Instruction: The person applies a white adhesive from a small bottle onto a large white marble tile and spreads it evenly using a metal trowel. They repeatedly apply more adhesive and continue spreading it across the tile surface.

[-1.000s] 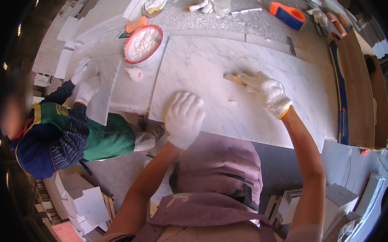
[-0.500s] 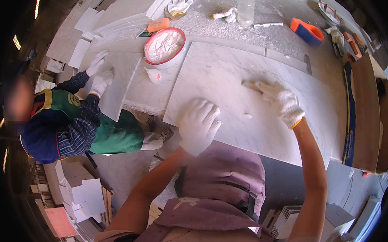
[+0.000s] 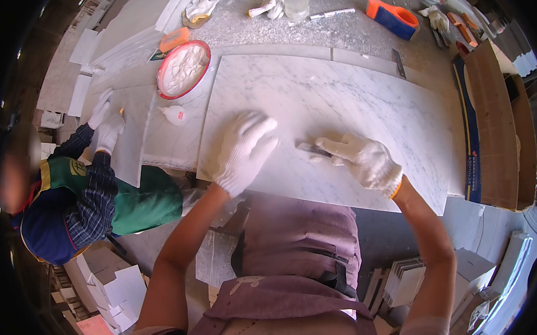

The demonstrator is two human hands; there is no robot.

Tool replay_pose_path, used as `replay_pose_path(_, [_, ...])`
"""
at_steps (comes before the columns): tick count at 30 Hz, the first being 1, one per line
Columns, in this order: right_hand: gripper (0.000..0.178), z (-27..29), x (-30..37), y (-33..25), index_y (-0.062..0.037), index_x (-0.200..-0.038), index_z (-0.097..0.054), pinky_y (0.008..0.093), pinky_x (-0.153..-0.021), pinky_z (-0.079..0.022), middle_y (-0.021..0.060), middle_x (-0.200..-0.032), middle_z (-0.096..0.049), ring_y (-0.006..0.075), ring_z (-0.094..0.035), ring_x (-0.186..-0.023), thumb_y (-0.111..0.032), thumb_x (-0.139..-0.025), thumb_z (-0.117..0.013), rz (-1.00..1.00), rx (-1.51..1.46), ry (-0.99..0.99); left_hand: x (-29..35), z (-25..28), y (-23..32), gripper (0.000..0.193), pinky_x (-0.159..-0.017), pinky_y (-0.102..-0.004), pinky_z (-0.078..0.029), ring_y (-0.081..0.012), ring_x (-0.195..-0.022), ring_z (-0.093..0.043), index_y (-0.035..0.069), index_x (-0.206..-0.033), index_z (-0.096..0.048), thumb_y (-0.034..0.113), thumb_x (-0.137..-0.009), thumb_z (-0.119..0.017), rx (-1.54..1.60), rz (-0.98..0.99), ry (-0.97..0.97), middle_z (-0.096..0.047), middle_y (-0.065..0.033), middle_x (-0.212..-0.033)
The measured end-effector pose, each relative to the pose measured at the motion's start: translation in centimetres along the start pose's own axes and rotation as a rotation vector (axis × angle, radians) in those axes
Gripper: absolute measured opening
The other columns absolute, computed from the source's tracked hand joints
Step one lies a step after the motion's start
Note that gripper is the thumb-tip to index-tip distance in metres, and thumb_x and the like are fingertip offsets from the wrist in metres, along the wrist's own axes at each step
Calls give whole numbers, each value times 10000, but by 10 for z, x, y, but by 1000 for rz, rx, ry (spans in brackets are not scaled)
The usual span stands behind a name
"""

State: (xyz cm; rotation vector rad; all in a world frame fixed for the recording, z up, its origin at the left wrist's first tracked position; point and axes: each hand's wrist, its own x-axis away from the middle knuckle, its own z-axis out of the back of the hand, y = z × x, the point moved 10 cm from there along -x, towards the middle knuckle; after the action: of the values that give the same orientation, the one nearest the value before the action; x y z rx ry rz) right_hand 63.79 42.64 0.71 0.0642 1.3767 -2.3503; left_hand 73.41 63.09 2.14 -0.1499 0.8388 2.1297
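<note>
A white, grey-veined marble slab lies flat on the bench before me. My gloved left hand rests on its left part, fingers stretched out and thumb apart, holding nothing. Gripped in my gloved right hand is a putty knife, its thin blade low over the slab's middle; the handle is hidden by the glove. Small lumps of white paste show beside the blade, though whether they sit on it or on the slab I cannot tell. Left of the slab stands a red-rimmed bowl of white paste.
A small white squeeze bottle lies near the bowl, an orange block behind it. Farther back are gloves, a marker and an orange-blue tool. A cardboard box stands right. A co-worker works at another slab leftward.
My right hand has come nearer to me and leftward over the slab with the putty knife. The left hand has shifted left on the slab. The whole view has swung slightly right.
</note>
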Motion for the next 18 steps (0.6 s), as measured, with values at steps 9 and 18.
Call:
replay_pose_path(9, [348,18,57,17,28,-1449,-645,252,-598,-625,64,-1020,-720,91,-694,-679,-17,-1108,-588,-393,-365,311,-116,-63,-9,832,-1308,-517,-345,-401,-1564,-436,135,-1566,-572,473,-871,-881,-101,-84,-132,-545,-160,-1634])
replay_pose_path(18, [253,40,72,68,37,-1296,-686,261,-567,-577,64,-960,-714,100,-678,-656,-139,-1121,-639,-725,-634,604,-168,-58,-50,509,-1138,-494,-492,-373,-1357,-606,75,-1469,-620,304,-1029,-735,-68,102,6,-664,-186,-1447])
